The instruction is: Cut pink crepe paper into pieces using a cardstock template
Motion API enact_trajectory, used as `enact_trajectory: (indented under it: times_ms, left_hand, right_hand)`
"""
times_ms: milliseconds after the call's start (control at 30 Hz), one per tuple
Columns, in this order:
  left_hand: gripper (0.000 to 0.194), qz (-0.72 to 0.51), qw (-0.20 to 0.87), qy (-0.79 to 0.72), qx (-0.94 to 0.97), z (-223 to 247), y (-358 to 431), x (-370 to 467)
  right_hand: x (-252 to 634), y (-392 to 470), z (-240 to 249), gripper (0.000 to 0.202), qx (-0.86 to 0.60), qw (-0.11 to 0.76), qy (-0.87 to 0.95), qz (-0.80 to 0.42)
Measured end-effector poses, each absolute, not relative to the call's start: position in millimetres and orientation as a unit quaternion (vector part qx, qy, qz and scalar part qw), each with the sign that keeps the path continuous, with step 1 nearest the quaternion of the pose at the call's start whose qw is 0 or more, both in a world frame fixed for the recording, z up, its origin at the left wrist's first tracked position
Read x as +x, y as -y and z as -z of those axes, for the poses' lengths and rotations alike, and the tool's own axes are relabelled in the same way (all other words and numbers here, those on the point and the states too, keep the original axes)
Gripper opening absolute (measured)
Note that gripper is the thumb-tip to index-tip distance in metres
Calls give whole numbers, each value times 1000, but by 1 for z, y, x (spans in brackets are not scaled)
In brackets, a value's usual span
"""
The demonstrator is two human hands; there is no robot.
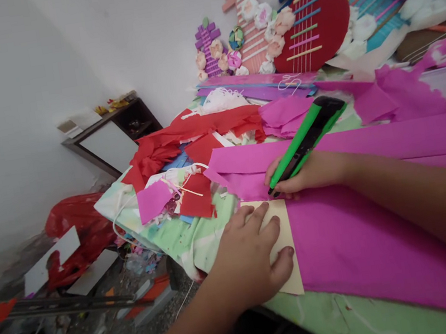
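At 5 o'clock from the view's centre, a cream rectangular card point(286, 233) lay at the left end of a wide magenta paper sheet point(371, 245). The left hand point(248, 256) rested flat on the card, fingers spread, grasping nothing. At 3 o'clock, the right hand point(308, 173) was closed around a green-and-black plastic cutter point(306, 142), its tip near the card's upper edge. Crumpled red paper point(159, 151) lay at 10 o'clock.

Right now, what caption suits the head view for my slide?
Left hand on a cream card, right hand holding a green-and-black utility knife over magenta paper.
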State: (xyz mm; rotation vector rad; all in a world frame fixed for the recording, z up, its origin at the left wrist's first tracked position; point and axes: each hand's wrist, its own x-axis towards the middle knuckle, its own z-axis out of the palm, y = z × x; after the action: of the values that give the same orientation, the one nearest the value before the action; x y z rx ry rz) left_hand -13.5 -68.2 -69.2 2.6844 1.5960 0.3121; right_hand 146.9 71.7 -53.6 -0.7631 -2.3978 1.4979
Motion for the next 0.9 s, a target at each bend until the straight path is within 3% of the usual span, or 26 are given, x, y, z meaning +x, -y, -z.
enact_trajectory:
  times_ms: [767, 900]
  left_hand:
    - [45, -96, 34, -501, 860, 67, 67, -14]
    - [47, -80, 43, -505, 858, 67, 67, -14]
  right_hand:
    - [151, -75, 51, 16, -187, 98, 870, -445]
    - [152, -74, 51, 17, -218, 106, 834, -496]
